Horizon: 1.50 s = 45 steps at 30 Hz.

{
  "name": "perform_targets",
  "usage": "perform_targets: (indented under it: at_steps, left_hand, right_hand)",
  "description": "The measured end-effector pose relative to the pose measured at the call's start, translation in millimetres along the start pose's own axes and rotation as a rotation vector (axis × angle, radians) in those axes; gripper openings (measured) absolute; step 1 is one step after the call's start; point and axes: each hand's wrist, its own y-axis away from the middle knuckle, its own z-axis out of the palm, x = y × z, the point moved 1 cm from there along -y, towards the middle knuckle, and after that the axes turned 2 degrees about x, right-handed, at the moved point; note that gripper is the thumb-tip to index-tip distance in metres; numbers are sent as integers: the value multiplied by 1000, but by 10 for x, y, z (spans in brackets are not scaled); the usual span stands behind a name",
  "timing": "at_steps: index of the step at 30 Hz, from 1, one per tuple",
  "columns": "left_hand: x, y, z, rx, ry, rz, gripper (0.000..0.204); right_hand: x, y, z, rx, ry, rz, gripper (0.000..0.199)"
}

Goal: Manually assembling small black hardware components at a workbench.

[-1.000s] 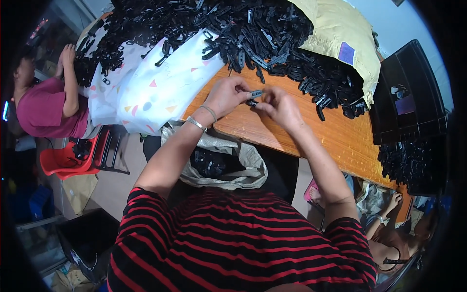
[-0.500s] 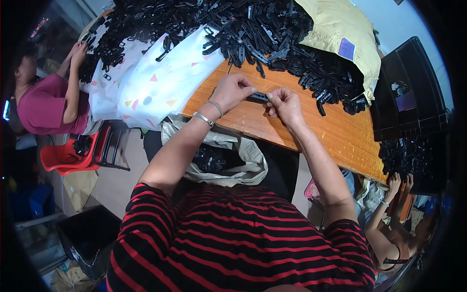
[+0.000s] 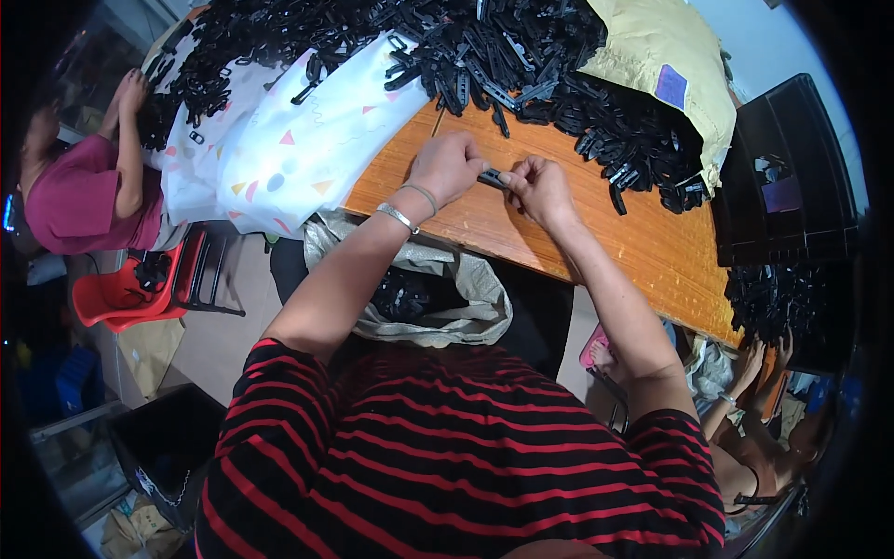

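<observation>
2 bare hands over the wooden table (image 3: 619,256), near its front edge. L hand (image 3: 447,170): narrow, thumb + fingers pinched at L end of 1 small black part (image 3: 494,178). R hand (image 3: 542,192): also narrow, pinching R end of same part. Part sits btwn the fingertips, over table's bare top; can't tell if it touches the wood, or if it's 1 pc or 2 joined.

Count: 2 bands on L wrist, i.e. 1 silver bracelet (image 3: 399,218) + 1 thin cord (image 3: 426,197). 1 big heap (image 3: 484,65) of black pcs, table's far side, too tangled to count. 1 white sheet (image 3: 307,144) w/ coloured shapes, table's L side. 1 yellow sack (image 3: 643,42) w/ 1 purple patch (image 3: 671,86), table's far R. 1 pale woven sack (image 3: 480,291), open, below table's front edge. 1 red chair (image 3: 101,303) + 1 black bin (image 3: 186,447), L of table. 2 co-workers: 1 in magenta top (image 3: 84,200) L of table, 1 (image 3: 764,452) at table's lower R.

Hard to see: big heap cut off at top; woven sack's dark contents in shadow; R co-worker partly lost in dark rim; L hand's fingertips partly hidden.
</observation>
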Motion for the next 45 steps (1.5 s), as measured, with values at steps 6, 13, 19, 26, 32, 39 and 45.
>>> perform_targets:
  at_steps: [6,13,19,26,32,39,45]
  left_hand:
    - [-41,94,-16,1,-125,42,20]
    - [-13,513,-483,-310,76,70,19]
    - [90,-174,-101,136,-212,443,15]
    - [94,-600,147,190,-565,623,18]
    - [115,-476,98,167,-458,660,19]
    - [102,-287,-1,99,-310,518,25]
    - [81,-230,-66,140,-246,474,32]
  right_hand:
    - [141,14,76,5,117,-101,22]
    - [-76,372,-65,-351,244,-213,14]
    - [-150,-353,-373,322,642,-583,13]
    - [-220,-679,-401,261,881,-528,19]
    - [-217,-726,-466,83,864,-527,32]
    - [-180,-660,-437,83,688,-544,30]
    - [-213,-588,-493,220,448,-449,27]
